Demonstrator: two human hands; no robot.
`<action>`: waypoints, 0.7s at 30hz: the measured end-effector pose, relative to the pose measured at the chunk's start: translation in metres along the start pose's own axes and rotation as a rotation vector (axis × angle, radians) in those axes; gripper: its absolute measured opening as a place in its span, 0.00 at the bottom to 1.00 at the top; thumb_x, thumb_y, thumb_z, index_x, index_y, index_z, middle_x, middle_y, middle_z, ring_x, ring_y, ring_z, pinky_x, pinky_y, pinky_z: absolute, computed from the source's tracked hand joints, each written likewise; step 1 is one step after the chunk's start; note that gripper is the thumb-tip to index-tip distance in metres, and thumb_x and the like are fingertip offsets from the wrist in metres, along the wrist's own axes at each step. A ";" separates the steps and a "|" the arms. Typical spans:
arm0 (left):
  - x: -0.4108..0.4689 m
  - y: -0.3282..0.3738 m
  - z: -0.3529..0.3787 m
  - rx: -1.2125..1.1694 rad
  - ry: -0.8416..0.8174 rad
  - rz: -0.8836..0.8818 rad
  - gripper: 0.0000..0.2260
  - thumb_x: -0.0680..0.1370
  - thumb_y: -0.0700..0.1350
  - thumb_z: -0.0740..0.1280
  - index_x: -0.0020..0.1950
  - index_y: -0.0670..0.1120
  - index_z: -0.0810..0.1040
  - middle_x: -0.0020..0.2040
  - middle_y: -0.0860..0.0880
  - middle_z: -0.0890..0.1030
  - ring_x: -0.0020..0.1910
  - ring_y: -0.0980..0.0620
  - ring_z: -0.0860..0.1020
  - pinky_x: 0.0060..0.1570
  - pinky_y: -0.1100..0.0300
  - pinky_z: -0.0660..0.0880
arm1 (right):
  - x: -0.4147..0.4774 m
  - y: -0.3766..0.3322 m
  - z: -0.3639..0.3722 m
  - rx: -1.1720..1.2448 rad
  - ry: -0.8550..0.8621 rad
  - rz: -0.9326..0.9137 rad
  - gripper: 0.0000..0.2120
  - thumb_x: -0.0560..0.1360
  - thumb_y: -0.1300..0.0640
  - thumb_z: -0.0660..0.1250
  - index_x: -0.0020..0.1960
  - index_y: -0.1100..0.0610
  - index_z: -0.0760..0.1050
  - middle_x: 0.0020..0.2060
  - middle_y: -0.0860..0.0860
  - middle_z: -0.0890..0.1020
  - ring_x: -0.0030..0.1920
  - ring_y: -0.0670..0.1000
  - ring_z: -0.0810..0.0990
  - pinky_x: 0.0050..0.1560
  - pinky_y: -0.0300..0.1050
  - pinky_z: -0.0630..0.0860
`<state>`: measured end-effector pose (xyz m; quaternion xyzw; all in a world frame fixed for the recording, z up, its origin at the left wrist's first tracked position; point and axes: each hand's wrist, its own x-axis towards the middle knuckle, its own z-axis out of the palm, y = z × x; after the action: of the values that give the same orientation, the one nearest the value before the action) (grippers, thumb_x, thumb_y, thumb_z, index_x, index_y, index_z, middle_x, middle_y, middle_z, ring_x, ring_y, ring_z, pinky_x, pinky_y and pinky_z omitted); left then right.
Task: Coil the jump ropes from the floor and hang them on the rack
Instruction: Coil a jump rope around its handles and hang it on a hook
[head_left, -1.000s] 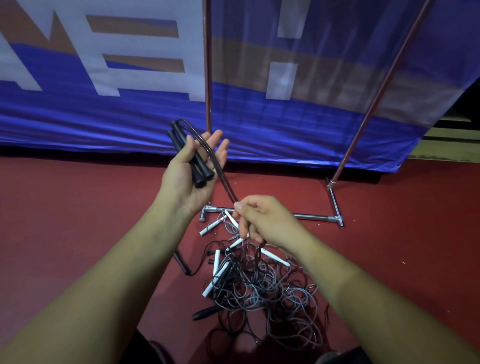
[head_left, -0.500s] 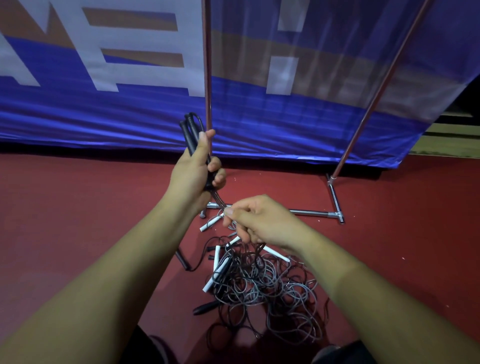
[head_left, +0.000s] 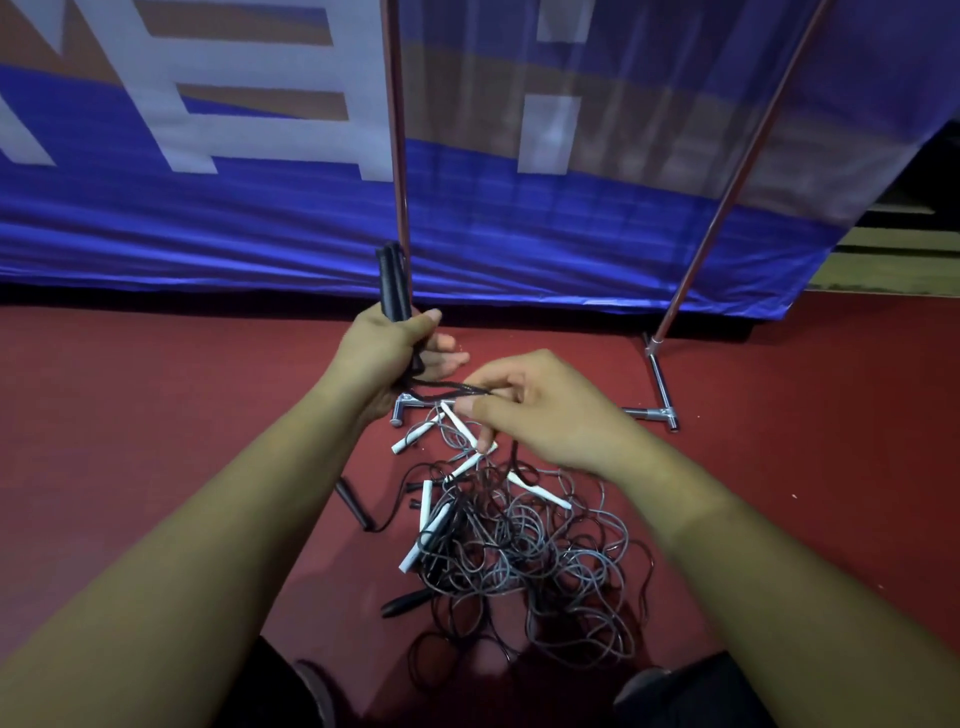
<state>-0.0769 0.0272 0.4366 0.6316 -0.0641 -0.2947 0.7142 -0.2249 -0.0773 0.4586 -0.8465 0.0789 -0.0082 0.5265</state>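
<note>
So, the pair of slim black jump-rope handles (head_left: 392, 283) is gripped upright in the left hand (head_left: 382, 353), fingers curled tight round them, right in front of the thin metal rack pole (head_left: 396, 130). The thin black cord (head_left: 447, 386) coming off them is pinched in the fingertips of the right hand (head_left: 545, 415), just beside the left. The messy tangled pile of grey and black ropes with white handles (head_left: 519, 545) is left lying on the red floor (head_left: 156, 415) below both hands, near the rack's base. A blue banner (head_left: 260, 234) is hung behind.
</note>
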 end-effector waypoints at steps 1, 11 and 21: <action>0.000 -0.002 0.000 0.093 -0.017 0.021 0.07 0.82 0.37 0.65 0.46 0.42 0.69 0.27 0.45 0.79 0.26 0.48 0.82 0.26 0.58 0.79 | 0.000 0.000 -0.004 -0.013 0.019 -0.016 0.05 0.78 0.56 0.68 0.44 0.52 0.82 0.27 0.50 0.82 0.30 0.58 0.81 0.33 0.49 0.73; -0.016 -0.011 0.007 0.515 -0.426 -0.034 0.06 0.81 0.36 0.64 0.46 0.41 0.68 0.25 0.44 0.75 0.18 0.51 0.68 0.19 0.64 0.64 | 0.004 0.014 -0.045 -0.268 0.312 -0.005 0.12 0.68 0.46 0.77 0.37 0.54 0.83 0.28 0.50 0.80 0.29 0.46 0.72 0.33 0.43 0.69; -0.023 -0.009 0.011 0.340 -0.552 -0.128 0.19 0.77 0.63 0.62 0.39 0.49 0.62 0.25 0.50 0.60 0.20 0.54 0.58 0.22 0.62 0.53 | 0.005 0.031 -0.077 -0.275 0.175 0.086 0.07 0.69 0.50 0.78 0.39 0.53 0.84 0.33 0.49 0.83 0.34 0.42 0.76 0.41 0.40 0.74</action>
<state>-0.1037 0.0286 0.4365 0.6410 -0.2637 -0.4840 0.5341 -0.2318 -0.1599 0.4644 -0.9025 0.1609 -0.0487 0.3965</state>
